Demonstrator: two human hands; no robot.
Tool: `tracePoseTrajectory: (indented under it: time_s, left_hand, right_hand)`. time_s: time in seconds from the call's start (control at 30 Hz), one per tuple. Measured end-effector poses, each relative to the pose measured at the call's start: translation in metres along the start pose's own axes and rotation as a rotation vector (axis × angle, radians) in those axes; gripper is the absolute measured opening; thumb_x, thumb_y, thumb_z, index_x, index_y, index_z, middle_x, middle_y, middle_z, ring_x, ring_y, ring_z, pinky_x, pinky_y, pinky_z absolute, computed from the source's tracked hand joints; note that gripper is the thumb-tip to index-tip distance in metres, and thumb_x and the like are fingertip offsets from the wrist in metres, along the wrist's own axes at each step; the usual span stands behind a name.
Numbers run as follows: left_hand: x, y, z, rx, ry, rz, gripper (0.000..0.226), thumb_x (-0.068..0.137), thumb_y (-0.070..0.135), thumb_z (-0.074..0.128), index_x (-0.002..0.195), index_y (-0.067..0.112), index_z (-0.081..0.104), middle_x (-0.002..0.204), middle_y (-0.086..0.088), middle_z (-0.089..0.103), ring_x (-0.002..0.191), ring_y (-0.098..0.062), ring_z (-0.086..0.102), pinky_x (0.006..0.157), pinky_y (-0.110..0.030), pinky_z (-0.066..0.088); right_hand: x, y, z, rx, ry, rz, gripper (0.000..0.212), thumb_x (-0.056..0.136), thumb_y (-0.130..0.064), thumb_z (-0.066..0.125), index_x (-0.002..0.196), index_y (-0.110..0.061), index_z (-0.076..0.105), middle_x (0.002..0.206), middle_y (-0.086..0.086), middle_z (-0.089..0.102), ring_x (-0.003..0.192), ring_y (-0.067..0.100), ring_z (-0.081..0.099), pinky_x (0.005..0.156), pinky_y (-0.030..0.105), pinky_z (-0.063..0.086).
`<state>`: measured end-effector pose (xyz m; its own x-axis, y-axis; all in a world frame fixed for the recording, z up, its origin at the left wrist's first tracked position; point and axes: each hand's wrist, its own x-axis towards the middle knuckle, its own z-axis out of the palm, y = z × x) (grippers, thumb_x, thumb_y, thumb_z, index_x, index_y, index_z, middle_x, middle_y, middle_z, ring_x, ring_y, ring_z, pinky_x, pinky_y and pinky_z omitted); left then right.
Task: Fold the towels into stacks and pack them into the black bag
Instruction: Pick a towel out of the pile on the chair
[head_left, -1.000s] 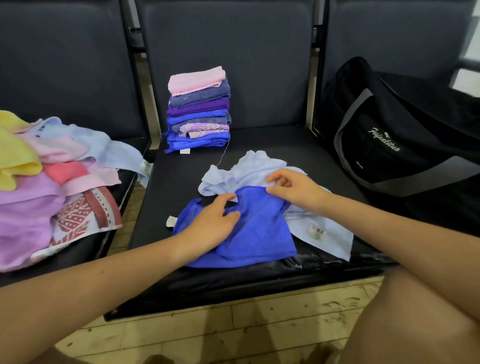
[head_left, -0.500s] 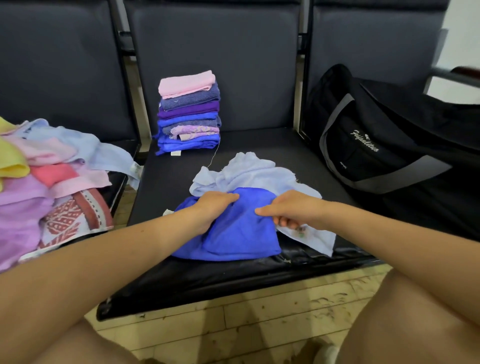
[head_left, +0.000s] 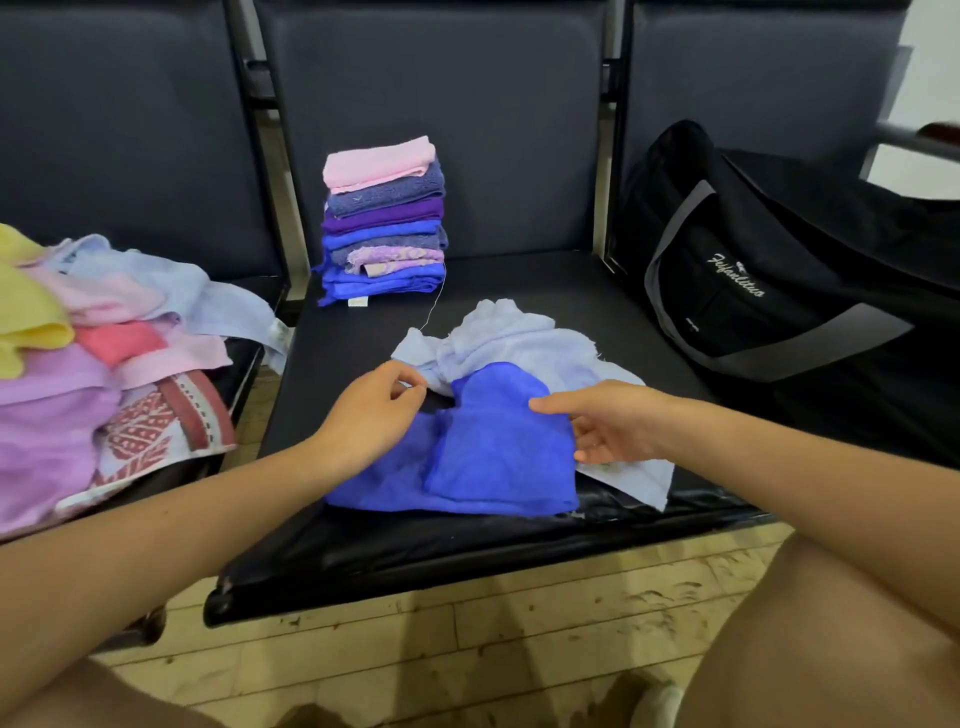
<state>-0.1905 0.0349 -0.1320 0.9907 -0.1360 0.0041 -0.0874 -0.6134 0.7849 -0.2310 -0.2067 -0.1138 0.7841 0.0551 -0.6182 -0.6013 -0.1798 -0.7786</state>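
A royal-blue towel (head_left: 488, 457) lies partly folded on the middle seat, on top of a crumpled light-blue towel (head_left: 519, 338). My left hand (head_left: 374, 415) pinches the blue towel's upper left corner between thumb and fingertips. My right hand (head_left: 608, 423) holds its right edge, thumb lying on top of the fold. A stack of several folded towels (head_left: 384, 223), pink on top, stands at the back of the same seat. The black bag (head_left: 779, 296) with grey straps sits on the right seat.
A loose pile of unfolded towels (head_left: 104, 338), in yellow, pink, lilac and a red pattern, covers the left seat. The dark seat cushion (head_left: 415, 561) ends at a front edge above a tiled floor. My knees show at the bottom corners.
Both hands moved apart on the blue towel. The left hand drew a corner out to the left and the right hand shifted to the right edge, so the towel now lies wider.
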Motion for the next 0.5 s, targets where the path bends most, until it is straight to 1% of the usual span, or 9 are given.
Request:
tracePoseTrajectory:
  time_s: [0.07, 0.13, 0.2, 0.23, 0.3, 0.37, 0.43, 0.47, 0.5]
  left_hand:
    - [-0.008, -0.004, -0.002, -0.028, -0.045, -0.030, 0.012, 0.093, 0.018, 0.052, 0.095, 0.023, 0.062, 0.081, 0.005, 0.062, 0.073, -0.017, 0.057, 0.076, -0.039, 0.052]
    - [-0.014, -0.008, -0.001, 0.006, -0.073, -0.036, 0.013, 0.092, 0.018, 0.054, 0.093, 0.027, 0.064, 0.081, 0.007, 0.062, 0.074, -0.016, 0.057, 0.077, -0.039, 0.052]
    - [-0.020, -0.009, 0.000, -0.029, -0.091, -0.048, 0.015, 0.093, 0.017, 0.052, 0.096, 0.024, 0.064, 0.084, 0.003, 0.063, 0.073, -0.017, 0.057, 0.068, -0.033, 0.052]
    - [-0.021, -0.009, 0.001, -0.076, -0.095, -0.064, 0.015, 0.094, 0.015, 0.050, 0.096, 0.022, 0.064, 0.085, 0.001, 0.062, 0.071, -0.016, 0.056, 0.061, -0.029, 0.051]
    - [-0.021, -0.009, 0.000, -0.192, -0.086, -0.120, 0.019, 0.097, 0.016, 0.045, 0.094, 0.020, 0.063, 0.087, -0.001, 0.060, 0.067, -0.014, 0.053, 0.055, -0.025, 0.047]
    - [-0.021, -0.007, -0.002, -0.357, -0.080, -0.199, 0.024, 0.100, 0.020, 0.040, 0.094, 0.016, 0.063, 0.090, -0.006, 0.059, 0.069, -0.016, 0.053, 0.056, -0.027, 0.048]
    - [-0.018, -0.004, -0.004, -0.547, -0.073, -0.315, 0.031, 0.102, 0.027, 0.036, 0.093, 0.014, 0.062, 0.092, -0.010, 0.062, 0.074, -0.020, 0.057, 0.061, -0.030, 0.050]
    - [-0.015, -0.006, -0.006, -0.635, -0.061, -0.371, 0.035, 0.103, 0.031, 0.034, 0.093, 0.012, 0.062, 0.092, -0.010, 0.064, 0.077, -0.021, 0.060, 0.064, -0.031, 0.050]
    - [-0.012, -0.008, -0.008, -0.717, -0.049, -0.420, 0.037, 0.103, 0.033, 0.034, 0.095, 0.011, 0.062, 0.093, -0.010, 0.067, 0.081, -0.022, 0.063, 0.068, -0.032, 0.051]
  right_hand:
    - [0.004, -0.003, 0.008, -0.035, 0.003, 0.024, 0.012, 0.085, -0.023, 0.071, 0.091, -0.015, 0.064, 0.077, 0.000, 0.063, 0.065, 0.014, 0.059, 0.059, 0.020, 0.049]
    - [0.006, -0.008, 0.016, 0.045, 0.035, -0.015, 0.005, 0.087, -0.015, 0.066, 0.090, -0.014, 0.061, 0.079, 0.000, 0.063, 0.065, 0.013, 0.061, 0.058, 0.021, 0.051]
    - [0.005, -0.018, 0.022, 0.128, 0.090, -0.106, 0.003, 0.087, -0.010, 0.061, 0.090, -0.011, 0.061, 0.083, 0.005, 0.063, 0.068, 0.017, 0.063, 0.056, 0.023, 0.052]
    - [0.004, -0.023, 0.024, 0.139, 0.119, -0.152, 0.006, 0.087, -0.010, 0.059, 0.092, -0.008, 0.062, 0.086, 0.009, 0.064, 0.074, 0.021, 0.063, 0.060, 0.025, 0.052]
    - [0.000, -0.034, 0.031, 0.138, 0.129, -0.235, 0.015, 0.089, -0.013, 0.058, 0.100, -0.003, 0.064, 0.088, 0.012, 0.066, 0.080, 0.024, 0.064, 0.066, 0.027, 0.052]
    - [-0.003, -0.041, 0.041, 0.185, -0.014, -0.287, 0.023, 0.095, -0.021, 0.054, 0.109, -0.004, 0.061, 0.091, 0.012, 0.067, 0.080, 0.023, 0.065, 0.069, 0.028, 0.052]
    - [-0.005, -0.043, 0.054, 0.198, -0.233, -0.254, 0.028, 0.099, -0.031, 0.044, 0.112, -0.009, 0.056, 0.086, 0.010, 0.066, 0.073, 0.020, 0.064, 0.062, 0.024, 0.053]
    - [-0.003, -0.042, 0.061, 0.184, -0.303, -0.226, 0.031, 0.101, -0.031, 0.040, 0.117, -0.008, 0.054, 0.087, 0.011, 0.067, 0.072, 0.019, 0.064, 0.061, 0.023, 0.053]
    - [0.001, -0.039, 0.066, 0.147, -0.324, -0.209, 0.033, 0.101, -0.029, 0.040, 0.123, -0.007, 0.053, 0.090, 0.011, 0.068, 0.073, 0.018, 0.064, 0.061, 0.022, 0.053]
